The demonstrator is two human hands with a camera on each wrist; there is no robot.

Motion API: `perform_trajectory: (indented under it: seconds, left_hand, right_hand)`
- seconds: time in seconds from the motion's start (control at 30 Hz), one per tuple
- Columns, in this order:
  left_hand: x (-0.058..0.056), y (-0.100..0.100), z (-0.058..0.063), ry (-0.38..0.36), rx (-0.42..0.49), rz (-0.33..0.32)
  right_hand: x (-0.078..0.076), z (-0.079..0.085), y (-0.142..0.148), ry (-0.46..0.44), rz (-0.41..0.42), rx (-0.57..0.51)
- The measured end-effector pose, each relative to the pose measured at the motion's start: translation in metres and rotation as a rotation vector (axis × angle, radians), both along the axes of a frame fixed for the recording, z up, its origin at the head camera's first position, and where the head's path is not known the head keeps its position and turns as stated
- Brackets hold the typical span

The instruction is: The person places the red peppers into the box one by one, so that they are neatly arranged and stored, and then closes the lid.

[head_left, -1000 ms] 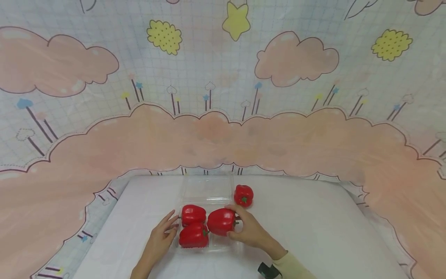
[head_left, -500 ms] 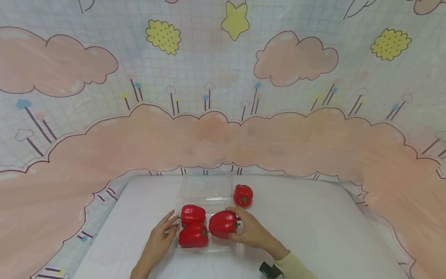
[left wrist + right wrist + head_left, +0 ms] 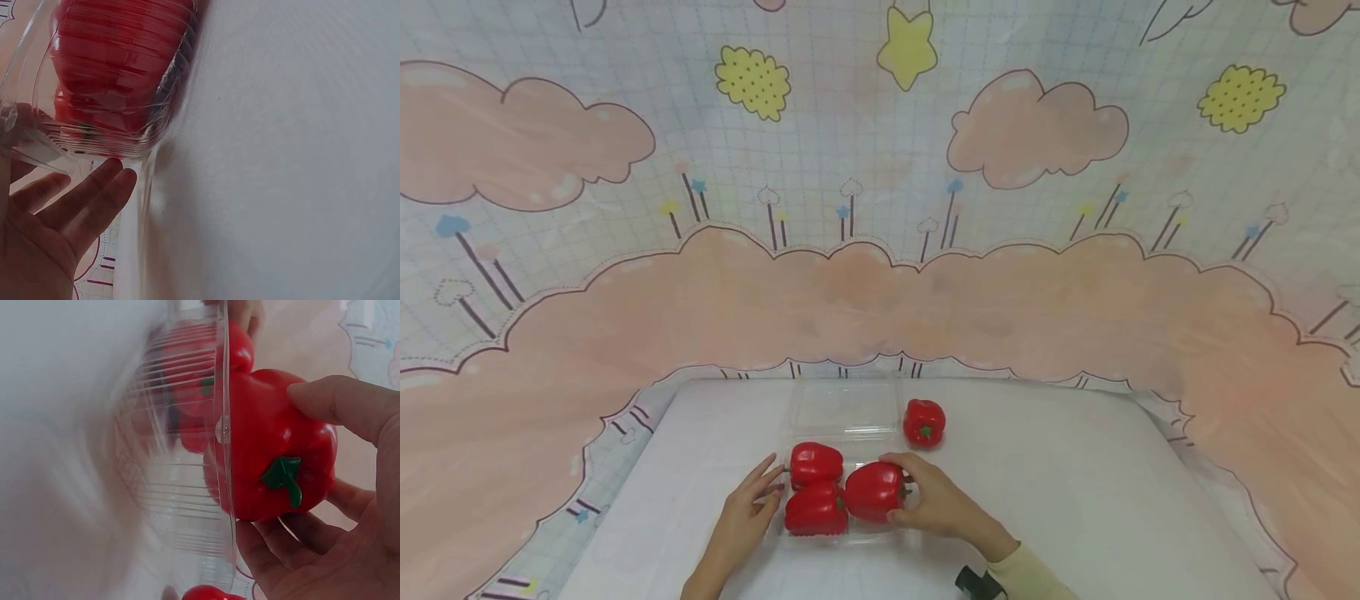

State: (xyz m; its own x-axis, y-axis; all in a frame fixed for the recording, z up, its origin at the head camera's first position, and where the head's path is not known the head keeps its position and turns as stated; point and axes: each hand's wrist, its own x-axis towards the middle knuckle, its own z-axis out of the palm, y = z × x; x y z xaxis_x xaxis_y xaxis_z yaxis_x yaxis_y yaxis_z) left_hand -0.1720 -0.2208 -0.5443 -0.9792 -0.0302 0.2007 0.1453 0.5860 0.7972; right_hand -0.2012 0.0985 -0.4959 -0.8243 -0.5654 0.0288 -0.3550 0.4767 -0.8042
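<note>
My right hand [image 3: 936, 502] grips a red bell pepper [image 3: 874, 492] between thumb and fingers, over the right part of a clear plastic clamshell container [image 3: 868, 533]. In the right wrist view this held pepper [image 3: 281, 437] shows its green stem and sits at the container's rim [image 3: 226, 425], partly above it. Two more red bell peppers, a rear one [image 3: 815, 463] and a front one [image 3: 816, 510], lie in the left part. My left hand [image 3: 747, 512] stays at the container's left side, fingers extended; in the left wrist view its fingertips [image 3: 112, 167] are right at the clear wall.
A fourth red bell pepper [image 3: 924, 422] rests on the white tabletop [image 3: 1075, 475], right of the container's raised clear lid [image 3: 846, 408]. A patterned cloth with clouds [image 3: 1037, 125] hangs behind the table.
My right hand has brought the held bell pepper slightly right, then back left and nearer the front, beside the front pepper. The left hand and the other peppers have barely moved.
</note>
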Motion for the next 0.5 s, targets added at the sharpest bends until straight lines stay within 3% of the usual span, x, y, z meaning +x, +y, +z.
perform_trajectory:
  seconds: [0.3, 0.5]
  left_hand:
    - [-0.0025, -0.0006, 0.0000, -0.022, -0.011, 0.006]
    - [-0.0002, 0.0003, -0.0015, 0.011, -0.016, 0.004]
  right_hand:
    - [-0.0014, 0.0008, -0.0003, -0.024, -0.011, 0.028]
    - [0.0000, -0.0020, -0.0018, -0.042, -0.031, 0.034]
